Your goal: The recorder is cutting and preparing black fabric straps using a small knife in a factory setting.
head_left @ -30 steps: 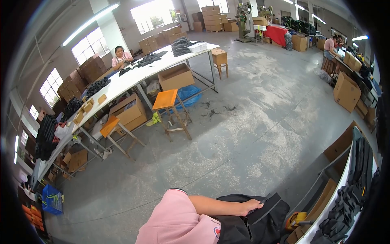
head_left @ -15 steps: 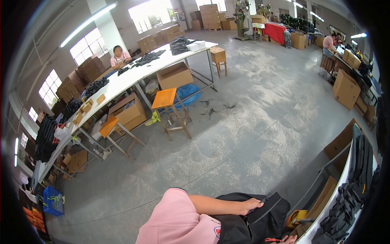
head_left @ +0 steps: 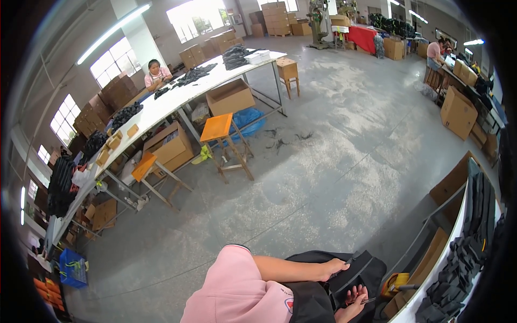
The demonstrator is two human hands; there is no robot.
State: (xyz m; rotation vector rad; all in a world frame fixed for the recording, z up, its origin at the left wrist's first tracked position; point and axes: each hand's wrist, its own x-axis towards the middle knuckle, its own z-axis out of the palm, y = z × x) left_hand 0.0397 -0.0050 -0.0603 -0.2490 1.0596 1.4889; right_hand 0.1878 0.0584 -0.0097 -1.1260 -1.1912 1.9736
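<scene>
My left hand (head_left: 335, 268) reaches across from a pink sleeve and pinches a black strap (head_left: 353, 258) on a piece of black fabric work (head_left: 371, 274), perhaps a bag, lying over my lap. Just below it, my right hand (head_left: 353, 307) is raised over the same black fabric with its fingers curled. A small thin tool with a metallic look (head_left: 368, 301) sticks out from these fingers; its exact kind is too small to make out.
At my right, a white table (head_left: 458, 269) carries black straps and folded pieces (head_left: 452, 274). A yellow object (head_left: 396, 283) and cardboard (head_left: 425, 264) sit beside it. Across the floor stand orange-topped stools (head_left: 217, 127) and a long white table (head_left: 183, 97), where a person (head_left: 156, 75) sits.
My right hand has come up from the bottom edge onto the black fabric, bringing the thin tool into view. The red-orange item near it no longer shows. My left hand keeps its pinch.
</scene>
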